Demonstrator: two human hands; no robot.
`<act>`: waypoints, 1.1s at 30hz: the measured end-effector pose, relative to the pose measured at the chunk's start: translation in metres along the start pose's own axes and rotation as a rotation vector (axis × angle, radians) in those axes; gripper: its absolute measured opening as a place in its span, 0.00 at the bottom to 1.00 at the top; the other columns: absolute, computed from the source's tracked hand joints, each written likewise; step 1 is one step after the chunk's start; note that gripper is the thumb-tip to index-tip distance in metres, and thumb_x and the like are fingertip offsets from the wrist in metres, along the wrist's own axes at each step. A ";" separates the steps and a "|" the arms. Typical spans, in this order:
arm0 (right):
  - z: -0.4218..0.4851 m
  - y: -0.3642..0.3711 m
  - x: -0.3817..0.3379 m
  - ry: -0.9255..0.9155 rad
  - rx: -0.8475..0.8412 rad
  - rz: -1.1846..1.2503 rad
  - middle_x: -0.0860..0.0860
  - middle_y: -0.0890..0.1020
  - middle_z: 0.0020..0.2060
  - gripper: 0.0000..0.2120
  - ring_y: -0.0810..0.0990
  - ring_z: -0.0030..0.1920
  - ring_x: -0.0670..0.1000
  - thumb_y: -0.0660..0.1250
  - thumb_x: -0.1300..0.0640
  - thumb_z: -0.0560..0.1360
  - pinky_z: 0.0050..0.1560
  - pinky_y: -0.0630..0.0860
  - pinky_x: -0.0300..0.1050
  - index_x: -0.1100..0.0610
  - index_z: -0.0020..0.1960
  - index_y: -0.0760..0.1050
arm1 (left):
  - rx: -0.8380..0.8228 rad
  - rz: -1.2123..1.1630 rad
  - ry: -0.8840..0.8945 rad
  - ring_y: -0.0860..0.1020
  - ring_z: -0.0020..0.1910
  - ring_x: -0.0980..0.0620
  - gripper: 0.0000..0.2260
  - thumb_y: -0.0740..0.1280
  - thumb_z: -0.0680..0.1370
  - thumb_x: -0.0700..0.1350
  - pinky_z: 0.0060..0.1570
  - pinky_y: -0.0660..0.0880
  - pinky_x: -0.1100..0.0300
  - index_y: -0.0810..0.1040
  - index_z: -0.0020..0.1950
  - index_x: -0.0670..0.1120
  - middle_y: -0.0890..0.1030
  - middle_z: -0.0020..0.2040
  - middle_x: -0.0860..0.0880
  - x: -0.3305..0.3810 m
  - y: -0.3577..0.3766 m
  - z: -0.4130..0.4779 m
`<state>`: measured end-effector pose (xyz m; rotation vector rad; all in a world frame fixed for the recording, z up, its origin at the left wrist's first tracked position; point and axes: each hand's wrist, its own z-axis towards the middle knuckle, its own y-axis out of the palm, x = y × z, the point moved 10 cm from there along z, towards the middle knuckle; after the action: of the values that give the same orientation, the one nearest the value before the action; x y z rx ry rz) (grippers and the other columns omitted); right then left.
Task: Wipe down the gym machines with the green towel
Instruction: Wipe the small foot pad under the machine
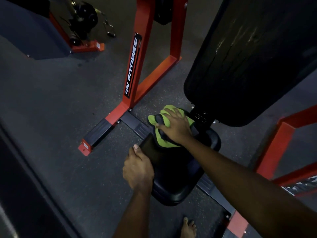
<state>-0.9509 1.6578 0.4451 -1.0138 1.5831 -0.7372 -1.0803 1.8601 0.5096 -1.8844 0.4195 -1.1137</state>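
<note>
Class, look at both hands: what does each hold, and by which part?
Left hand grips a dark flat object, perhaps a phone, by its near end. Right hand presses flat on the green towel, gripping nothing.
</note>
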 end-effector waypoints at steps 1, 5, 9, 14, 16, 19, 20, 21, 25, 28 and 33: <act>-0.006 -0.002 0.009 0.013 0.024 0.017 0.43 0.63 0.79 0.36 0.56 0.80 0.52 0.56 0.28 0.73 0.75 0.58 0.61 0.45 0.75 0.70 | 0.006 -0.014 -0.007 0.79 0.56 0.34 0.25 0.48 0.86 0.55 0.54 0.73 0.45 0.77 0.67 0.42 0.81 0.59 0.37 0.000 -0.001 -0.001; 0.029 -0.009 0.033 0.185 0.018 -0.003 0.45 0.63 0.79 0.33 0.61 0.78 0.55 0.57 0.30 0.75 0.74 0.59 0.63 0.45 0.74 0.69 | 0.012 -0.028 -0.024 0.79 0.53 0.35 0.26 0.47 0.85 0.55 0.52 0.73 0.46 0.79 0.62 0.41 0.82 0.55 0.37 -0.002 0.000 0.000; 0.051 -0.014 0.026 0.263 -0.025 -0.016 0.48 0.70 0.75 0.30 0.64 0.76 0.57 0.59 0.32 0.76 0.75 0.54 0.66 0.47 0.72 0.73 | 0.024 -0.034 -0.028 0.79 0.53 0.35 0.25 0.48 0.86 0.55 0.52 0.72 0.46 0.79 0.62 0.42 0.82 0.55 0.37 -0.003 0.000 0.002; -0.008 -0.012 0.024 0.094 0.046 0.070 0.38 0.63 0.78 0.27 0.56 0.80 0.49 0.65 0.37 0.78 0.73 0.59 0.60 0.47 0.74 0.72 | 0.024 -0.060 -0.056 0.79 0.54 0.35 0.23 0.49 0.86 0.54 0.50 0.71 0.47 0.78 0.64 0.42 0.82 0.55 0.36 -0.004 -0.002 0.000; -0.030 -0.021 0.040 0.132 0.095 0.099 0.41 0.63 0.79 0.25 0.58 0.80 0.51 0.64 0.39 0.79 0.73 0.62 0.60 0.48 0.73 0.73 | 0.016 -0.074 -0.066 0.79 0.53 0.36 0.23 0.49 0.86 0.54 0.48 0.68 0.50 0.78 0.63 0.42 0.82 0.54 0.37 -0.004 -0.003 -0.002; -0.067 -0.032 0.085 0.338 0.155 0.131 0.46 0.62 0.80 0.27 0.59 0.80 0.56 0.61 0.39 0.81 0.77 0.58 0.57 0.51 0.76 0.70 | 0.011 -0.069 -0.079 0.80 0.50 0.38 0.24 0.49 0.86 0.55 0.47 0.69 0.51 0.79 0.61 0.42 0.83 0.51 0.38 -0.006 -0.001 -0.002; -0.078 -0.032 0.098 0.399 0.159 0.122 0.47 0.62 0.80 0.28 0.58 0.80 0.56 0.60 0.39 0.81 0.77 0.58 0.57 0.51 0.77 0.69 | 0.011 -0.066 -0.081 0.80 0.49 0.38 0.24 0.48 0.86 0.55 0.48 0.71 0.50 0.79 0.61 0.42 0.83 0.51 0.39 -0.006 -0.001 -0.003; -0.088 -0.033 0.105 0.454 0.163 0.109 0.47 0.61 0.81 0.29 0.58 0.80 0.56 0.59 0.38 0.80 0.76 0.58 0.59 0.51 0.77 0.69 | 0.009 -0.063 -0.082 0.80 0.49 0.38 0.24 0.48 0.85 0.55 0.48 0.72 0.49 0.79 0.61 0.42 0.83 0.51 0.39 -0.006 -0.002 -0.002; -0.087 -0.031 0.118 0.652 0.168 0.116 0.48 0.63 0.79 0.28 0.58 0.79 0.57 0.59 0.38 0.79 0.73 0.58 0.67 0.49 0.75 0.69 | 0.009 -0.048 -0.066 0.80 0.49 0.37 0.24 0.47 0.85 0.55 0.48 0.72 0.49 0.78 0.61 0.43 0.83 0.52 0.39 -0.006 0.001 0.001; -0.050 -0.035 0.108 0.695 0.173 0.119 0.53 0.75 0.71 0.33 0.69 0.72 0.61 0.51 0.32 0.74 0.71 0.64 0.65 0.50 0.68 0.76 | 0.021 -0.026 -0.049 0.80 0.48 0.37 0.25 0.46 0.84 0.56 0.47 0.73 0.48 0.78 0.60 0.43 0.83 0.52 0.39 -0.007 0.002 0.003; 0.002 -0.017 0.027 0.340 0.083 0.062 0.48 0.74 0.73 0.39 0.66 0.75 0.57 0.49 0.29 0.71 0.73 0.66 0.56 0.50 0.71 0.75 | 0.031 -0.045 -0.030 0.80 0.52 0.35 0.25 0.47 0.85 0.56 0.51 0.73 0.46 0.78 0.62 0.42 0.82 0.56 0.38 -0.007 0.000 0.004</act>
<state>-0.9470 1.6263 0.4471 -0.8042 1.8476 -0.9619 -1.0809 1.8664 0.5054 -1.8897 0.3426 -1.1144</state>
